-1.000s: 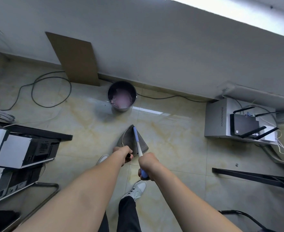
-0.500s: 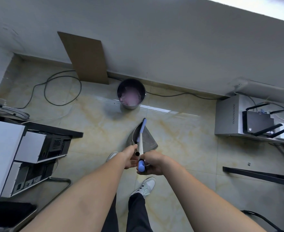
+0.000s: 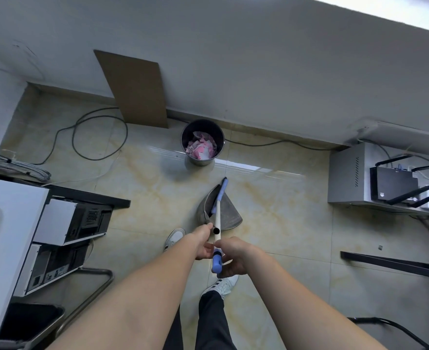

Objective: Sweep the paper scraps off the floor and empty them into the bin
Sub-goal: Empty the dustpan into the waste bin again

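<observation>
A round dark metal bin (image 3: 202, 127) stands by the wall, holding pink and white paper scraps (image 3: 201, 148). On the floor in front of me a grey dustpan (image 3: 229, 215) stands with a white broom (image 3: 218, 210) with blue fittings lying across it. My left hand (image 3: 203, 242) is shut on the dustpan's dark tube handle. My right hand (image 3: 233, 256) is closed around the broom's blue grip end. The two hands touch each other. No loose scraps show on the floor.
A brown cardboard sheet (image 3: 136, 88) leans on the wall left of the bin. Black cables (image 3: 99, 137) loop on the floor. Computer cases (image 3: 64, 223) sit under a desk at left. A grey box with a router (image 3: 390, 184) sits at right. My shoes (image 3: 221, 286) stand below the hands.
My two hands came together, bringing the broom handle alongside the dustpan handle. The view shifted, so the bin now lies farther right and its scraps show clearly.
</observation>
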`<state>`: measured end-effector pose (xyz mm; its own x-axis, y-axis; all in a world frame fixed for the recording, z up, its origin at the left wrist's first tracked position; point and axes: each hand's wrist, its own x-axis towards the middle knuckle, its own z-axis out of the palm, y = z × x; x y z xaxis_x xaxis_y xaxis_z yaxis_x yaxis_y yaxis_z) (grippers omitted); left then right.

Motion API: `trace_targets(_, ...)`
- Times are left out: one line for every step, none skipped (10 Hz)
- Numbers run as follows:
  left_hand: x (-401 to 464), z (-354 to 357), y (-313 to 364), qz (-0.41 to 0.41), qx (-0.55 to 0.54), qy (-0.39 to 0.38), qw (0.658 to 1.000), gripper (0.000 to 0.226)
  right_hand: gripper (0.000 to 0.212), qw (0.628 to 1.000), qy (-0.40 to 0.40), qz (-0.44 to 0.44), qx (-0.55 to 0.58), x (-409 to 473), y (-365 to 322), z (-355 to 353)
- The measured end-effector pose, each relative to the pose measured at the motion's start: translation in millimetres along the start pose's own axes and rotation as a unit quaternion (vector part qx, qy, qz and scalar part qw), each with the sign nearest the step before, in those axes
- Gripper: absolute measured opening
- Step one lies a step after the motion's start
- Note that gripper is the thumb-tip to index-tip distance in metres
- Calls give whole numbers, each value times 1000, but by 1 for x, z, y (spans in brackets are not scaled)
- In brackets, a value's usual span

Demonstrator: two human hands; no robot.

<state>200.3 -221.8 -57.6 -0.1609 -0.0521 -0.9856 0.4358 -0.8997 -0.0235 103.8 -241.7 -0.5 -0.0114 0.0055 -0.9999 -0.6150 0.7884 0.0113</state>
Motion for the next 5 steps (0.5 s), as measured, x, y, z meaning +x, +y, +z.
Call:
trace_targets(4,-3,-3,5,14,20,1000,71,20,999,9,14,-27,1,6,3)
trace_targets(7,-6,-6,7,2,34,999,74,23,999,10,24,-28,1,11,5)
trace_targets(3,-9,-5,-3,-14,26,1000,74,25,1000,5,26,-13,-1,15,4)
trace_targets(-2,-11,-6,-18,-16,37,999,74,43,999,21,27,15,1,19,4)
trace_targets(-4,-16,-3,-6,5,69,998,71,54,990,128,-30,55,5,19,-3)
